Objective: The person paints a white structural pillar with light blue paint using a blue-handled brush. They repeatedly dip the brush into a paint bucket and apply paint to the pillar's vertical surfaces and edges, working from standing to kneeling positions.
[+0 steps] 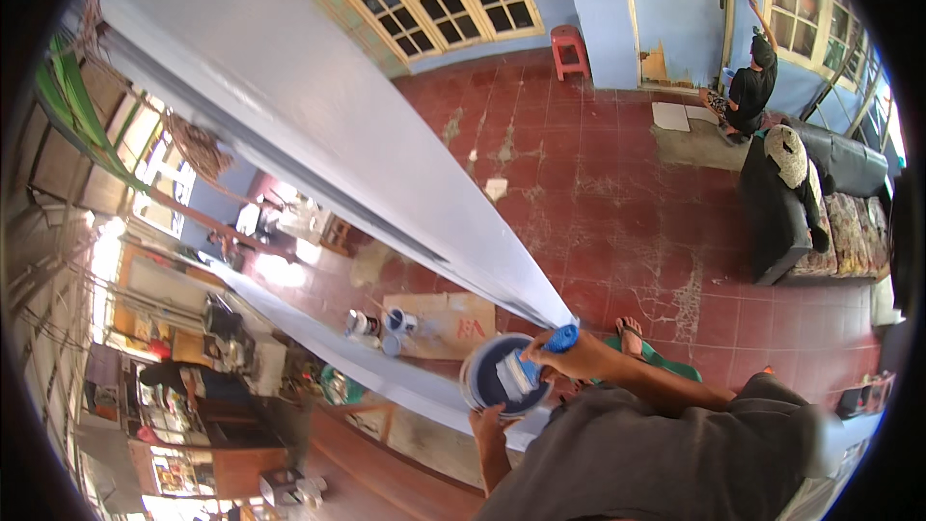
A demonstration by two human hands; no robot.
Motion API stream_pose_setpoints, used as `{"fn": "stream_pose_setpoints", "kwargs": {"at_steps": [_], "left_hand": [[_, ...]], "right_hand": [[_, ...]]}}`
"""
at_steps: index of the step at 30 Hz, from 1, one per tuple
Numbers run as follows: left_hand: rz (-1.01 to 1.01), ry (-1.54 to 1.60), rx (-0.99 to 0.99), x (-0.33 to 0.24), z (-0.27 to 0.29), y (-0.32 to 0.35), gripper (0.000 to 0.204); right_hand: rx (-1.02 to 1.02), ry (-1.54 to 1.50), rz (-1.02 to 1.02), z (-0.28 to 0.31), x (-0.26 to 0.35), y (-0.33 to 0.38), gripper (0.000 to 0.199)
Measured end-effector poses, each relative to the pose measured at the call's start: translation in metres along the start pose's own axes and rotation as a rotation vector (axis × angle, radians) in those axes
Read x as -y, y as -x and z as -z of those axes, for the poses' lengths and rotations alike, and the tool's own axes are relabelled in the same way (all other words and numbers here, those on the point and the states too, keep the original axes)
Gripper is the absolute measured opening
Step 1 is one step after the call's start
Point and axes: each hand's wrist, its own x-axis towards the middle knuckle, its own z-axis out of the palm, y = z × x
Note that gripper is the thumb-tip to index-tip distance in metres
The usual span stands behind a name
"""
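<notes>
My right hand (569, 359) is closed round the blue handle of a paintbrush (516, 374). Pale paint covers the bristles, which are over the mouth of a round paint bucket (470, 388). Dark blue-grey shows inside the bucket; how much paint it holds I cannot tell. My left hand (489, 422) grips the bucket at its near left rim, fingers partly hidden by the bucket. Just beyond my right hand, the narrow end of a long pale blue-white pillar (463, 222) runs up toward the upper left.
Paint cans (400, 320) stand on a cardboard sheet (449, 318) beyond a low pale wall (357, 352). A co-worker (752, 87) crouches by the far door, one arm raised. A black sofa (781, 212) is at right, a red stool (569, 50) at the back. Red tiles (617, 203) cover the floor.
</notes>
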Motion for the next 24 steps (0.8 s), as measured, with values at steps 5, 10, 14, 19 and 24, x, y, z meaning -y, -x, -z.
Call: {"fn": "stream_pose_setpoints", "kwargs": {"at_steps": [5, 10, 14, 19, 24], "left_hand": [[-0.095, -0.042, -0.141, -0.017, -0.001, 0.017, 0.050], [-0.121, -0.050, -0.107, -0.064, -0.021, 0.057, 0.061], [-0.158, -0.038, -0.008, -0.085, -0.024, 0.078, 0.057], [-0.205, -0.007, -0.014, -0.079, -0.036, 0.089, 0.046], [-0.165, 0.043, 0.004, -0.070, -0.040, 0.091, 0.052]], "right_hand": [[-0.064, -0.028, 0.035, -0.006, -0.020, -0.018, 0.019], [-0.011, 0.228, 0.417, -0.026, -0.006, -0.029, 0.014], [0.086, 0.421, 0.659, -0.048, -0.014, -0.048, 0.012], [0.147, 0.700, 0.550, -0.069, -0.041, -0.084, 0.013], [0.153, 0.700, 0.428, -0.076, -0.053, -0.098, 0.016]]}}
